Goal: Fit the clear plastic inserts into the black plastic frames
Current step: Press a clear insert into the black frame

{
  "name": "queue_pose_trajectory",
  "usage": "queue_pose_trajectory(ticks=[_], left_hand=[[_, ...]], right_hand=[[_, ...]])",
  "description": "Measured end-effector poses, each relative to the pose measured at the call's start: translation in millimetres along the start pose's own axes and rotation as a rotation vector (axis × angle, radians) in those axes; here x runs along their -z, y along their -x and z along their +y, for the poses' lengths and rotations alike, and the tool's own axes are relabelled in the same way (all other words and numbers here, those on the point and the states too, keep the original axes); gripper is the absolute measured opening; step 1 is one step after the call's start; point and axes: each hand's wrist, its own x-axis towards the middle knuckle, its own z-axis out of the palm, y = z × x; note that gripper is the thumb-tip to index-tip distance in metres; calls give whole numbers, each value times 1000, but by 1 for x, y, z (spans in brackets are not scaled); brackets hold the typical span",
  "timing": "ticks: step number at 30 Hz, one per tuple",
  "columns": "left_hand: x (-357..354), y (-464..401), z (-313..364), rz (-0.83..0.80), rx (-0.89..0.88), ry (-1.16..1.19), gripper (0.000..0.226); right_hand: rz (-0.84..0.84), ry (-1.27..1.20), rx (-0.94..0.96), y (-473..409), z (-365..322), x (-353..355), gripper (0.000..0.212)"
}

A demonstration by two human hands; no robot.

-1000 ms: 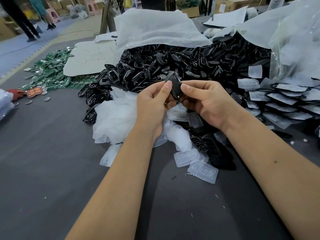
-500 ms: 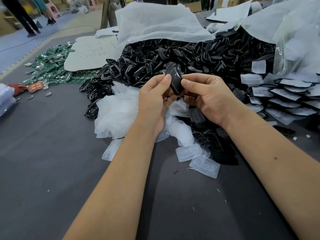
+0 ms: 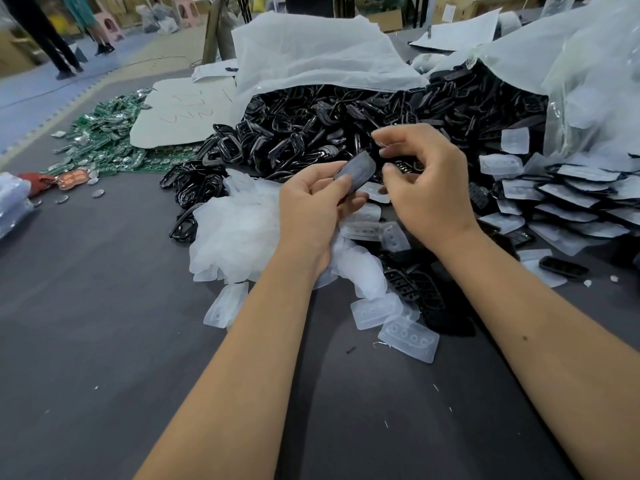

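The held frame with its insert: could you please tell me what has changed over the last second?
The right hand let go and lifted off; the left hand alone now pinches the assembled piece, turned so its clear face shows. The piles stayed put.

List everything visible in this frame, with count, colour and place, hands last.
black frames: large heap, black, spilling from white bag, table centre.
clear inserts: loose pile, translucent white, near left hand.
assembled pieces: overlapping stack, black with clear faces, right.
circuit boards: pile, green, far left.
cardboard sheet: one, pale, beside boards.
table: dark grey.
left hand: pinches one frame with insert.
right hand: fingers curled, holding nothing visible.
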Motion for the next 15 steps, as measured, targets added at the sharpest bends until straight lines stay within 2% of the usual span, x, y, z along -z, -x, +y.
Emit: queue_pose_trajectory(ticks=[2, 4, 15], left_hand=[[0, 1, -2, -13, -31, -11, 15], [0, 1, -4, -39, -56, -28, 16], [2, 1, -4, -49, -99, -152, 18]], right_hand=[[-25, -211, -250, -1, 0, -2, 22], [-104, -336, -411, -1, 2, -4, 9], [-121, -474, -485, -1, 4, -4, 7]])
